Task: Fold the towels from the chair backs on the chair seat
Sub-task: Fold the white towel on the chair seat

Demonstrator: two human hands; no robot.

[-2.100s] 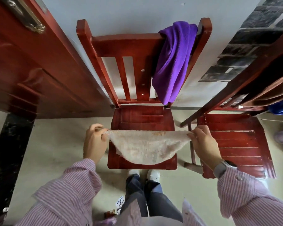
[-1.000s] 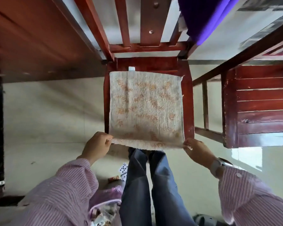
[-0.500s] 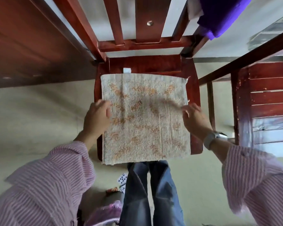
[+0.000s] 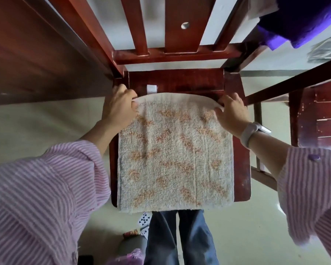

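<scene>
A cream towel with orange flecks [image 4: 175,157] lies spread over the red wooden chair seat [image 4: 241,169], its near edge hanging slightly past the front. My left hand [image 4: 119,109] pinches the towel's far left corner, and my right hand [image 4: 230,113] pinches the far right corner. Between them the far edge is lifted a little off the seat and curves upward. A purple towel [image 4: 302,22] hangs on the chair back at the upper right, mostly cut off by the frame.
A second red chair [image 4: 317,119] stands close on the right. A dark wooden door or panel [image 4: 36,60] fills the left. Playing cards [image 4: 144,220] and small items lie on the floor by my legs.
The towel went from held in the air to laid flat on the seat. My hands then slid from its near edge up the sides to the far corners, which are now raised.
</scene>
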